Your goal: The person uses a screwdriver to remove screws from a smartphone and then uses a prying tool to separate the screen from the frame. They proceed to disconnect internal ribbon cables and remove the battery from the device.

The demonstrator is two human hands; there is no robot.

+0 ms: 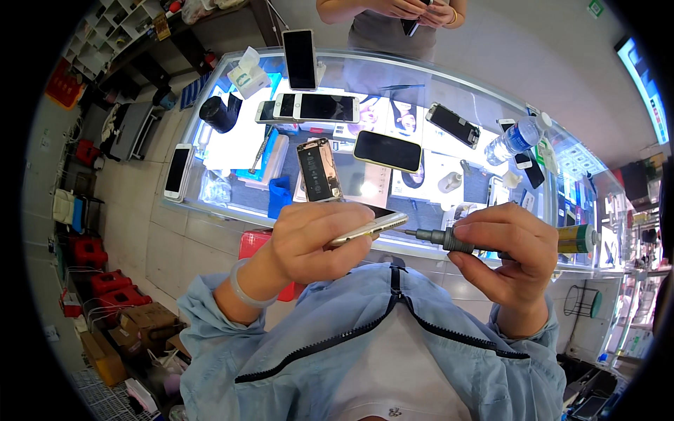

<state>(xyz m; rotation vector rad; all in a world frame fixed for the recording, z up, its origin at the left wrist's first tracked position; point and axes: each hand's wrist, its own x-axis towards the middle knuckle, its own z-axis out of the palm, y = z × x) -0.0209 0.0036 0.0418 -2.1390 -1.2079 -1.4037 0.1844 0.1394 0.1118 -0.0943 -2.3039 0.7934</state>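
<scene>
My left hand point(312, 238) holds a white phone point(372, 226), tilted with its bottom edge toward the right. My right hand point(509, 259) grips a screwdriver-like tool point(572, 238) with a grey front and a yellow-green back. Its thin tip points at the phone's bottom edge, close to it; whether they touch, I cannot tell. Just beyond my left hand, an opened phone point(318, 168) shows its battery on the glass counter point(232, 214).
Several phones point(330, 107), a black cup point(219, 112), a tissue box point(249, 81) and a water bottle point(512, 140) lie or stand on the counter. A person point(390, 28) stands opposite, both hands on a dark phone. Red cases point(116, 302) and cardboard boxes are at floor left.
</scene>
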